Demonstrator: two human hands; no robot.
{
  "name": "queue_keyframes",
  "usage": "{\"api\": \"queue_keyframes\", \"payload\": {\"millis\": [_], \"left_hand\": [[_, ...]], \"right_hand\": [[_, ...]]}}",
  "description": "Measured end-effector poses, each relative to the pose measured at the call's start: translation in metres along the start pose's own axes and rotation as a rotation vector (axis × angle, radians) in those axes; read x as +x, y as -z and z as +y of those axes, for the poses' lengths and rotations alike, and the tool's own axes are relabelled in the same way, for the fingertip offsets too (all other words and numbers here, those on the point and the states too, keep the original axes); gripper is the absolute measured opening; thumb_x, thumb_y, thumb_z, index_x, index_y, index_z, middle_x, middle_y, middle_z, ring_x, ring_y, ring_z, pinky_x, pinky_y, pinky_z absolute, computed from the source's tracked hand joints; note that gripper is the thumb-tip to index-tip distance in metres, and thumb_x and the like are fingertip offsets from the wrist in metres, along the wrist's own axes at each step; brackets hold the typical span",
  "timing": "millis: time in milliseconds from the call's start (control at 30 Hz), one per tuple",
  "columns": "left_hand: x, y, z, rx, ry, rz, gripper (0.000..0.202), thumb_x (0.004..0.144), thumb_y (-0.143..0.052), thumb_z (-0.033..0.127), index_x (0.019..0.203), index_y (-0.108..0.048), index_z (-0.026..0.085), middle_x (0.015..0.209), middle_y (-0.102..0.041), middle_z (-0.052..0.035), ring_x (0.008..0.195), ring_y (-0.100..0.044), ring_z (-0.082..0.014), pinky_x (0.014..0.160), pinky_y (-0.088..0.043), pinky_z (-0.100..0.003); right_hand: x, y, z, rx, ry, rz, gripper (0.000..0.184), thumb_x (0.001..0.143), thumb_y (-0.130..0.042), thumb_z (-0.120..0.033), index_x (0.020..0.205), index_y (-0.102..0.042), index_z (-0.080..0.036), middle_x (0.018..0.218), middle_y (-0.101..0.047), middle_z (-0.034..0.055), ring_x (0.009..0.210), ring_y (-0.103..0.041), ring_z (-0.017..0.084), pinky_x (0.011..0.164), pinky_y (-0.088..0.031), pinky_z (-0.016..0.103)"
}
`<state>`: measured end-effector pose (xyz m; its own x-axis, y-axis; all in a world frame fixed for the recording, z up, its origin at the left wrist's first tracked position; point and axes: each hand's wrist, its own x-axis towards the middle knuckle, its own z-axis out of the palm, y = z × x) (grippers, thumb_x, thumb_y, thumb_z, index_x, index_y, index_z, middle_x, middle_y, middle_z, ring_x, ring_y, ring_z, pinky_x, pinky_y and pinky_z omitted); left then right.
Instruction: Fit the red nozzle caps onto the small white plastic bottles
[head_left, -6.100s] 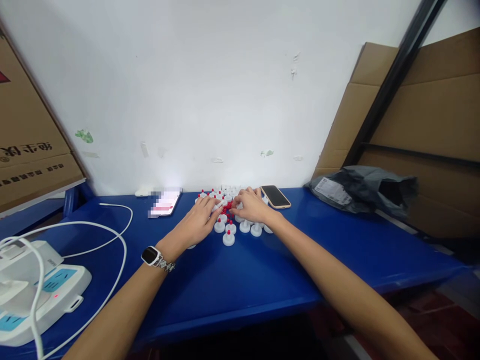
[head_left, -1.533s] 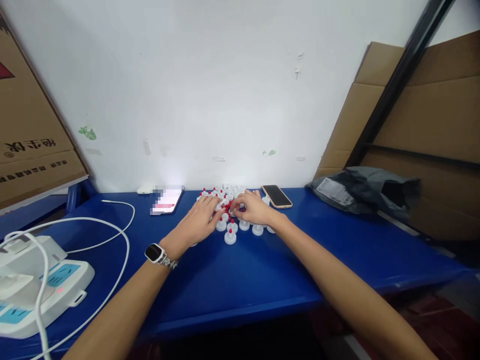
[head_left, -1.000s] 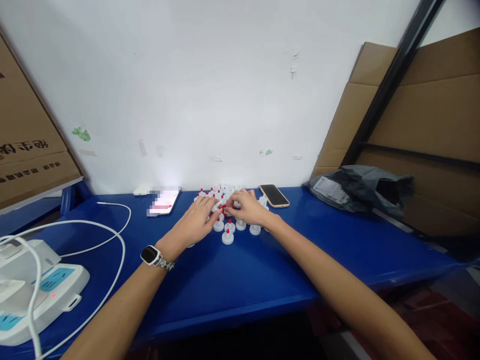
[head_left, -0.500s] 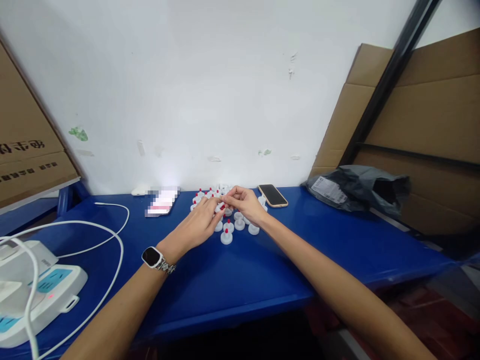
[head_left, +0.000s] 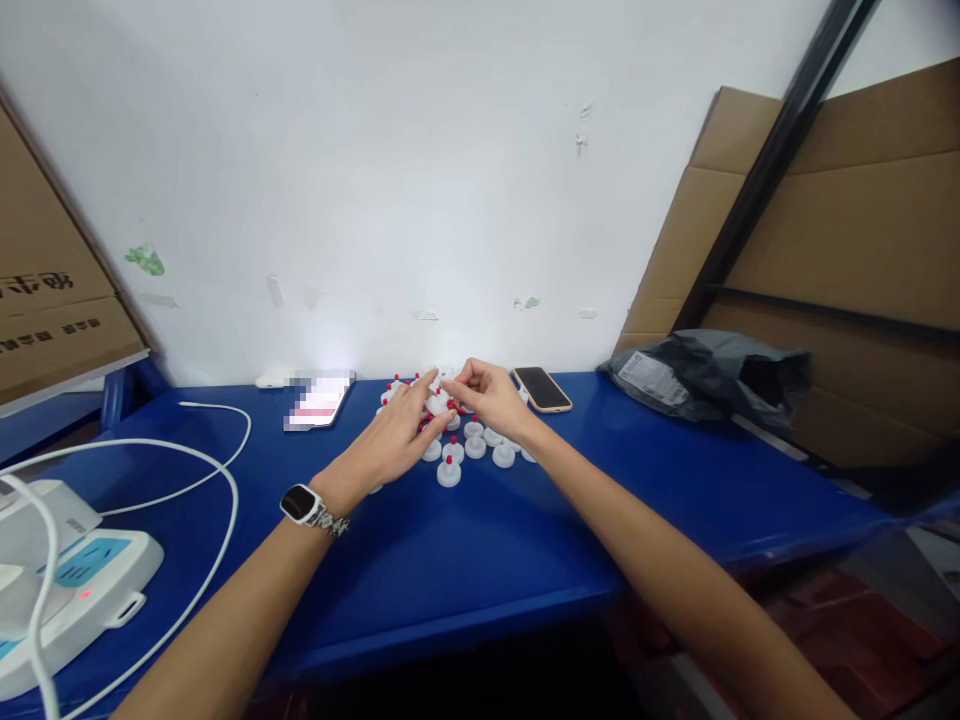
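Note:
Several white caps with red tips [head_left: 448,471] stand in a cluster on the blue table [head_left: 480,560], close to the wall. My left hand [head_left: 390,448], with a watch on its wrist, reaches into the cluster. Its fingers and thumb close around a white cap [head_left: 437,403], lifted a little off the table. My right hand [head_left: 489,398] meets it from the right. Its fingertips are pinched together just above that cap. What they pinch is too small to make out.
A phone with a lit screen [head_left: 319,400] lies left of the caps and a dark phone [head_left: 542,388] right of them. A white power strip [head_left: 67,585] and looping white cable [head_left: 217,470] lie at the left. A grey plastic bag [head_left: 712,375] and cardboard [head_left: 840,250] are at the right.
Both hands have risen from lying flat among the caps. The left hand has lifted a white cap and the right hand's fingers have come together in a pinch above it.

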<state>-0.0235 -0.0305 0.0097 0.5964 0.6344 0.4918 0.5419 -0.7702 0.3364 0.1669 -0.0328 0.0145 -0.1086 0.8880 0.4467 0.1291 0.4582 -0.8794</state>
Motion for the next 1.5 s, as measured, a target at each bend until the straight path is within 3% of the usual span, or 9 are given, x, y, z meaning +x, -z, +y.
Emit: {"api": "queue_keyframes", "payload": {"millis": [300, 533, 667, 767, 933, 1067, 1167, 1267, 1500], "left_hand": [[-0.001, 0.004, -0.02, 0.067, -0.026, -0.026, 0.043, 0.101, -0.03, 0.046, 0.113, -0.062, 0.02, 0.112, -0.062, -0.009, 0.106, -0.052, -0.025, 0.098, -0.044, -0.047], [0.002, 0.001, -0.013, 0.064, -0.065, -0.036, 0.039, 0.102, -0.031, 0.041, 0.111, -0.063, 0.021, 0.108, -0.061, -0.008, 0.101, -0.052, -0.0238, 0.097, -0.043, -0.047], [0.002, 0.001, -0.011, 0.065, -0.064, -0.032, 0.035, 0.101, -0.034, 0.038, 0.111, -0.063, 0.021, 0.108, -0.061, -0.0076, 0.101, -0.052, -0.0238, 0.097, -0.043, -0.046], [0.001, 0.001, -0.011, 0.08, -0.044, -0.033, 0.034, 0.101, -0.035, 0.038, 0.112, -0.062, 0.022, 0.109, -0.061, -0.0072, 0.103, -0.052, -0.0244, 0.097, -0.044, -0.045], [-0.001, 0.001, -0.01, 0.116, -0.02, 0.036, 0.036, 0.099, -0.039, 0.042, 0.124, -0.055, 0.021, 0.119, -0.058, -0.0096, 0.112, -0.05, -0.0273, 0.098, -0.044, -0.046], [0.0, -0.003, -0.007, 0.11, -0.02, 0.058, 0.043, 0.097, -0.043, 0.046, 0.131, -0.048, 0.02, 0.123, -0.058, -0.0115, 0.113, -0.051, -0.0287, 0.098, -0.044, -0.047], [0.0, -0.005, -0.01, 0.105, -0.02, -0.007, 0.038, 0.1, -0.037, 0.044, 0.127, -0.051, 0.02, 0.116, -0.063, -0.0103, 0.106, -0.054, -0.028, 0.094, -0.045, -0.047], [-0.002, -0.005, -0.016, 0.099, -0.015, -0.024, 0.037, 0.101, -0.035, 0.043, 0.123, -0.052, 0.019, 0.118, -0.062, -0.0105, 0.108, -0.054, -0.0281, 0.094, -0.045, -0.046], [-0.003, -0.002, -0.018, 0.135, -0.015, -0.021, 0.037, 0.101, -0.035, 0.043, 0.12, -0.053, 0.018, 0.119, -0.062, -0.0103, 0.108, -0.053, -0.0282, 0.093, -0.045, -0.046]], "right_hand": [[-0.008, 0.013, 0.016, -0.66, 0.096, -0.263, 0.009, 0.083, -0.063, -0.023, 0.075, -0.062, -0.018, 0.068, -0.066, -0.0013, 0.063, -0.057, 0.011, 0.063, -0.039, 0.023], [0.013, 0.035, 0.022, -0.877, 0.028, -0.012, 0.022, 0.09, -0.055, -0.036, 0.093, -0.068, -0.017, 0.072, -0.068, 0.0021, 0.069, -0.059, 0.015, 0.071, -0.038, 0.027], [0.026, 0.037, 0.033, -1.063, -0.049, -0.062, 0.017, 0.085, -0.06, -0.029, 0.093, -0.071, -0.019, 0.079, -0.071, 0.0052, 0.088, -0.06, 0.022, 0.089, -0.034, 0.037], [0.028, 0.033, 0.033, -1.033, -0.05, -0.098, 0.015, 0.085, -0.058, -0.023, 0.081, -0.072, -0.018, 0.081, -0.072, 0.0054, 0.085, -0.061, 0.02, 0.092, -0.033, 0.039], [0.017, 0.021, 0.011, -0.711, 0.037, 0.049, 0.015, 0.084, -0.059, -0.027, 0.084, -0.071, -0.017, 0.081, -0.072, 0.0041, 0.075, -0.06, 0.016, 0.077, -0.042, 0.031], [0.006, 0.006, -0.001, -0.339, 0.066, -0.072, 0.021, 0.084, -0.061, -0.035, 0.086, -0.07, -0.017, 0.081, -0.071, 0.0028, 0.071, -0.06, 0.015, 0.067, -0.043, 0.027], [0.003, 0.002, 0.0, -0.268, 0.068, -0.096, 0.024, 0.089, -0.055, -0.037, 0.092, -0.067, -0.017, 0.08, -0.07, 0.0027, 0.072, -0.062, 0.015, 0.066, -0.043, 0.027], [0.003, 0.004, 0.005, -0.538, 0.084, -0.079, 0.02, 0.089, -0.053, -0.032, 0.091, -0.068, -0.018, 0.083, -0.069, 0.0034, 0.081, -0.061, 0.017, 0.077, -0.041, 0.031], [0.005, -0.004, 0.009, -1.201, 0.103, -0.298, 0.021, 0.081, -0.064, -0.035, 0.093, -0.074, -0.021, 0.095, -0.062, 0.0106, 0.101, -0.047, 0.028, 0.089, -0.028, 0.043]]}}
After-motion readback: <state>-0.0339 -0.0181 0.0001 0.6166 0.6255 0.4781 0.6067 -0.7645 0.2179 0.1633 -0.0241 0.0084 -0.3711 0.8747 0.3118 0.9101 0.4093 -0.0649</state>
